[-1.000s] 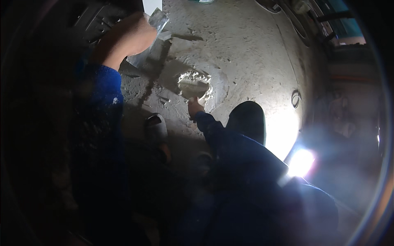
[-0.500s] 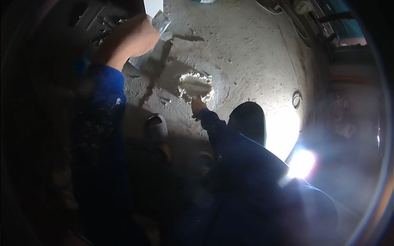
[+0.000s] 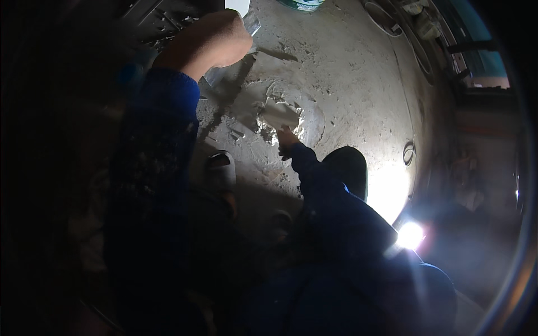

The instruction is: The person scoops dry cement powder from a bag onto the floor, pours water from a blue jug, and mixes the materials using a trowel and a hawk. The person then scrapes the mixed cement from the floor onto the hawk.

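Note:
My left hand [image 3: 227, 42], in a dark blue sleeve, is closed at the upper left around a flat metal tool [image 3: 252, 23] with a white part above it. The hand hides most of that tool. Farther down the floor my right hand [image 3: 287, 140] is closed, its fingers at the near edge of a flat grey scraper blade [image 3: 280, 115]. The blade lies against a patch of white paste [image 3: 301, 120], which shows as a ragged ring around it. The grip on the handle is too dark to make out fully.
Rough grey concrete floor [image 3: 347, 84] surrounds the patch. A sandalled foot [image 3: 221, 171] is close on the left. A green-and-white bucket [image 3: 302, 4] stands at the far edge, and a bright lamp [image 3: 411, 235] shines at lower right. Cable coils [image 3: 384, 19] lie far right.
The whole view has shifted, so hands and patch sit farther right. The paste's far edge now looks smeared into a curved swirl, less bright. Both hands keep their holds.

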### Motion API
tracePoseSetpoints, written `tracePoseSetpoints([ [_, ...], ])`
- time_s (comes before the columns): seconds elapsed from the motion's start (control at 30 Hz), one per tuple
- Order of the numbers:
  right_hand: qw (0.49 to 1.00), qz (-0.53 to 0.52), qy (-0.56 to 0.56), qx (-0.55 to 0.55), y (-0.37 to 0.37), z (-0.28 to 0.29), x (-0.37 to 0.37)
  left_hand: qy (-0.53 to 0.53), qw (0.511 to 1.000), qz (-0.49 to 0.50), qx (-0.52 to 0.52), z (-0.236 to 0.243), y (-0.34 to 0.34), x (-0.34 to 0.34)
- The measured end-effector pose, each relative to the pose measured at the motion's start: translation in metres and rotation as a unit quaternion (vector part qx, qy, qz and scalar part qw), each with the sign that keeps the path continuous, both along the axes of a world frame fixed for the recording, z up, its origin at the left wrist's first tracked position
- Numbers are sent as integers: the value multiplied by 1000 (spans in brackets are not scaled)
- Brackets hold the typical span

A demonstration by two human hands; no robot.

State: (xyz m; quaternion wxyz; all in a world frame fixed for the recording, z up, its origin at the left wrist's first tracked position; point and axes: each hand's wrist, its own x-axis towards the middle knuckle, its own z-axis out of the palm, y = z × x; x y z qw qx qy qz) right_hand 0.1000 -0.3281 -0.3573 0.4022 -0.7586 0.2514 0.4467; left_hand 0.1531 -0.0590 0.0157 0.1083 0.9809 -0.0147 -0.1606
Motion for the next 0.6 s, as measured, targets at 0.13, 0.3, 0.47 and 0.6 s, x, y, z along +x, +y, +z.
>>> tracePoseSetpoints([
  [0.13, 962, 243, -121, -23, -8, 23, 18, -3, 988, -85, 128, -6, 8, 4],
  [0.3, 996, 86, -37, 7, 11, 7, 27, -27, 988, -114, 102, -12, 10, 5],
  [0.47, 998, 44, -34, -2, 19, 39, 5, -33, 978, -161, 126, -9, 7, 9],
  [0.6, 988, 98, -111, 29, 39, 49, 2, -33, 993, -83, 75, -6, 5, 7],
])
